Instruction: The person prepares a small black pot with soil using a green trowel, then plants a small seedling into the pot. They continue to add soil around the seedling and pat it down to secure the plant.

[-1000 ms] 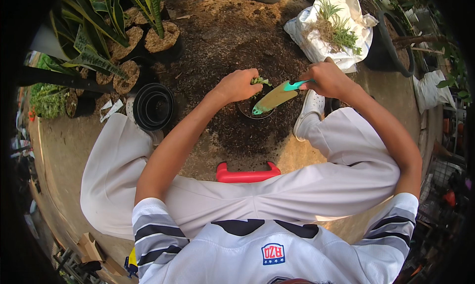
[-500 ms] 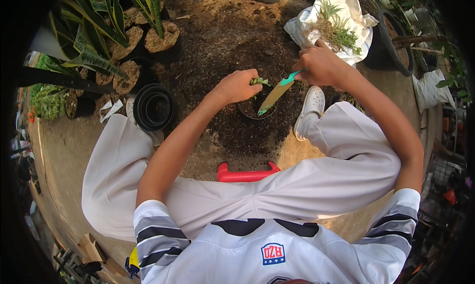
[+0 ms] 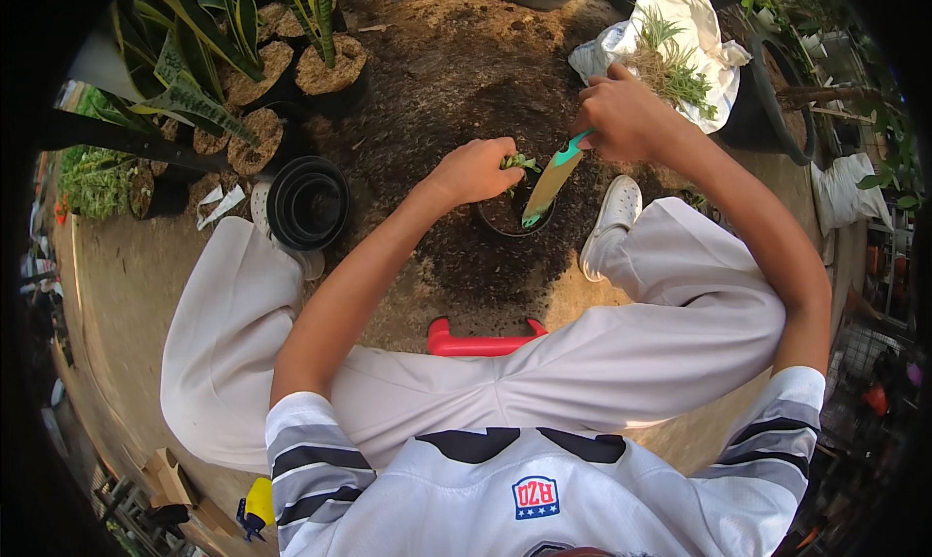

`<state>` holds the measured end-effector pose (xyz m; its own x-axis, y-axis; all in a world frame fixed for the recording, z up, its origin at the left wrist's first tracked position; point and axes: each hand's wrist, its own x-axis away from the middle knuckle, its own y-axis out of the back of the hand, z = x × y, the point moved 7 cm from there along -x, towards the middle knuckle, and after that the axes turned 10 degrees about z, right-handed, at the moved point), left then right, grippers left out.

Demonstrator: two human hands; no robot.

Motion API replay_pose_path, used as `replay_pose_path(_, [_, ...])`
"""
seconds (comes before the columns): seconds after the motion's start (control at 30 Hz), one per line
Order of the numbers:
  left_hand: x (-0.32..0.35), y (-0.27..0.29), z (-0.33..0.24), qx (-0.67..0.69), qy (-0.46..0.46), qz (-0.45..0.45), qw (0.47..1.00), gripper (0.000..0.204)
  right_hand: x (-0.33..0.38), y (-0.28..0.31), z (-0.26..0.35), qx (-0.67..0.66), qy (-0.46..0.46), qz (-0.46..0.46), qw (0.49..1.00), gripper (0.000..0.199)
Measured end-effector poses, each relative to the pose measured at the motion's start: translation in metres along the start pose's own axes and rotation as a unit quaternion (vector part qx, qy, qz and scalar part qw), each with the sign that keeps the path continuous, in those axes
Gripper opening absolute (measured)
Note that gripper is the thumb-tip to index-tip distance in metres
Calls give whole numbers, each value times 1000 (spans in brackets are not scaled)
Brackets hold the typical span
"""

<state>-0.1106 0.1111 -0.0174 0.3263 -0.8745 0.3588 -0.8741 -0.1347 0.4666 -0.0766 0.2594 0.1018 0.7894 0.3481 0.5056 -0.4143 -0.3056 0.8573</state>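
Note:
My left hand (image 3: 478,172) is closed on a small green seedling (image 3: 518,161), its leaves sticking out past the fingers. Below it is a black pot (image 3: 497,229) with dark soil inside, standing on the soil-strewn ground. My right hand (image 3: 617,116) grips the turquoise handle of a garden trowel (image 3: 551,185). The blade slants down to the left, and its tip is at the pot's inside, on or near the soil. Leaves and fingers partly hide the far part of the pot.
Nested empty black pots (image 3: 308,204) stand by my left foot. Potted snake plants (image 3: 331,64) crowd the far left. A white sack (image 3: 723,57) with loose green plants (image 3: 670,67) lies at the far right. Close to my legs is a red plastic handle-shaped object (image 3: 485,345).
The trowel blade has turned more upright, its tip shifting slightly right within the pot. My left hand still holds the seedling over the pot. The whole view has shifted a little.

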Motion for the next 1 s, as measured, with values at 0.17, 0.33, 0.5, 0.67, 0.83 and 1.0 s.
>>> replay_pose_path(0.17, [-2, 0, 2, -19, 5, -1, 1000, 29, -10, -9, -5, 19, -4, 31, 999, 12])
replay_pose_path(0.33, [0, 1, -1, -20, 34, 22, 999, 29, -10, 8, 6, 15, 26, -11, 999, 13])
replay_pose_path(0.5, [2, 2, -1, -18, 54, 27, 998, 31, -14, 23, 19, 68, 63, -26, 995, 10])
replay_pose_path(0.67, [3, 3, 3, -17, 68, 33, 997, 33, -22, 27, 24, 90, 81, -42, 992, 11])
replay_pose_path(0.83, [4, 4, 3, -17, 40, 4, 999, 29, -18, 32, 27, 143, 68, -75, 985, 8])
replay_pose_path(1.0, [6, 6, -1, -16, 48, 1, 999, 29, -24, 24, 18, 90, 43, -17, 995, 10])
